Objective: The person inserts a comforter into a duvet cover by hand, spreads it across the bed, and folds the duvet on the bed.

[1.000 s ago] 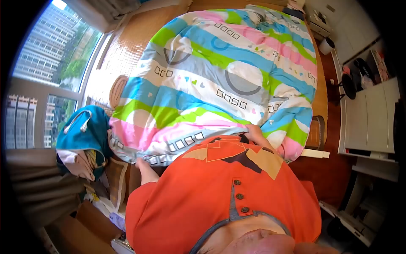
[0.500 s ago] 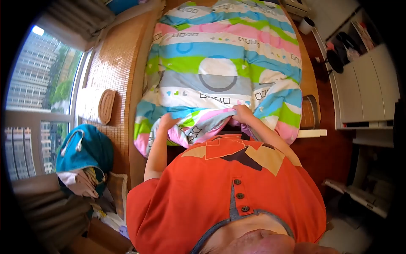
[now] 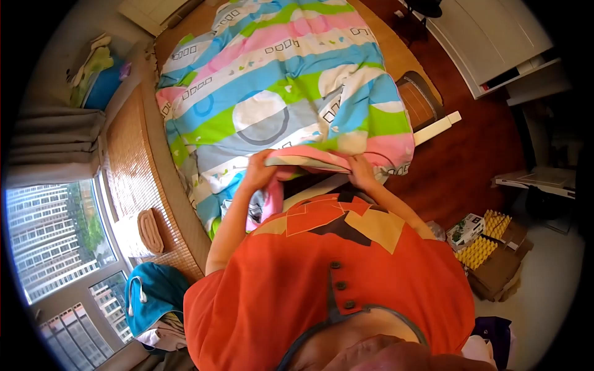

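Note:
A striped quilt (image 3: 247, 80) in white, blue, green, pink and grey, printed with circles and squares, is spread over a bed. My left hand (image 3: 260, 170) grips its near edge left of centre. Farther right along the same edge, my right hand (image 3: 362, 171) is closed on the fabric. Between my hands the edge is raised in a taut band, with a dark gap under it. Below my left hand a loose fold of the quilt hangs down.
A woven mat (image 3: 133, 154) covers the ledge by the window, with a rolled brown towel (image 3: 149, 231) on it. A teal bag (image 3: 151, 297) stands at the lower left. A white bed rail end (image 3: 438, 128) juts out at right. Cardboard boxes (image 3: 498, 266) sit on the floor.
The view has turned to the right. My hands have drawn the quilt's edge up into a straighter band, and my left hand has come closer to the middle.

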A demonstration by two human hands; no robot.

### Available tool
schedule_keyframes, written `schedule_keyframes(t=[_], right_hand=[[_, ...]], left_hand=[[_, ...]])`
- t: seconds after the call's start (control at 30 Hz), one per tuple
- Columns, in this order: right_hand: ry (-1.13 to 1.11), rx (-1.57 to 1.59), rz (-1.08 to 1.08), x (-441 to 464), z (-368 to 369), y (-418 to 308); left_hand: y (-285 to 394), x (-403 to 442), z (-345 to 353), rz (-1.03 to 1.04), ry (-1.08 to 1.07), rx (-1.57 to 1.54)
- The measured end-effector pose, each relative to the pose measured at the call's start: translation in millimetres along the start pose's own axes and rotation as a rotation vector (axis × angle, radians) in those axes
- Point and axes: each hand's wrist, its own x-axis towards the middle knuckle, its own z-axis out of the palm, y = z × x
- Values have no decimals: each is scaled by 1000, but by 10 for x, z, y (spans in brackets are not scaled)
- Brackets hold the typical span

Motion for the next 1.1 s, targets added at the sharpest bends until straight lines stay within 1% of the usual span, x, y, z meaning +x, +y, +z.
schedule_keyframes(t=[0.03,0.1,0.13,0.17,0.23,0.27,0.3,0.37,0.4,0.43,0.5,0.53,0.57,0.6,0.63,0.67,0.7,0.73,0.77,0.8,0.83,0.87,0.9,0.93,0.97,1.0,1.03,1.07,1.1], right_hand=[[-24,-9,105,-127,83,269],[-63,14,122,-319,325,889],[-92,27,137,-345,333,980],[-108,49,136,-376,376,1030],[-177,-28,115,-368,98,909],[-309,-31,134,-268,-4,839],[-326,-24,121,-196,31,807],[-231,-259,100,-88,134,720],[-131,-250,71,-48,151,630],[-135,-235,55,25,310,687],[-348,-19,251,276,629,858],[-254,-10,360,349,532,906],[-207,64,276,420,349,1076],[-156,137,194,518,160,1335],[210,553,524,839,425,1778],[283,814,582,1243,161,2009],[456,475,486,1685,63,2625],[626,697,245,1653,-1244,1887],[724,548,174,1823,-1859,1936],[972,533,-107,1917,-2561,1835],[841,875,-187,1693,-3273,1545],[980,518,-447,1396,-3870,1267],[925,687,-416,1069,-4187,1161],[879,859,-380,742,-4505,1055],[1040,255,-338,422,-4715,980],[1067,-181,-294,49,-4869,869],[1018,-436,-363,-250,-4970,924],[978,-497,-399,-513,-4934,931],[853,-496,-308,-731,-4835,1025]], left_hand=[[168,6,-113,-24,7,16],[366,-13,-214,-60,104,23],[426,-31,-238,-74,150,-25],[476,-64,-257,-91,195,-69],[581,-139,-274,-85,253,-74],[591,-195,-291,-95,269,-66],[733,-242,-286,-100,284,-95],[837,-352,-268,-103,344,-119],[909,-388,-256,-132,366,-106],[949,-426,-252,-143,378,-90],[1000,-460,-260,-126,407,-82],[972,-489,-284,-101,413,-31],[950,-505,-269,-93,423,-29],[922,-509,-260,-165,382,54],[878,-495,-256,-230,341,136],[790,-472,-195,-159,319,281],[735,-445,-119,-112,289,331],[648,-402,-49,-52,286,353],[593,-344,15,9,288,371],[625,-294,99,64,327,366],[689,-261,192,114,373,357],[808,-267,259,104,336,304],[778,-283,382,153,357,246],[785,-319,506,135,353,249],[932,-385,626,182,322,220],[865,-403,780,197,265,192],[773,-414,974,260,235,142],[625,-417,1186,284,185,150],[566,-445,1390,338,158,171]])
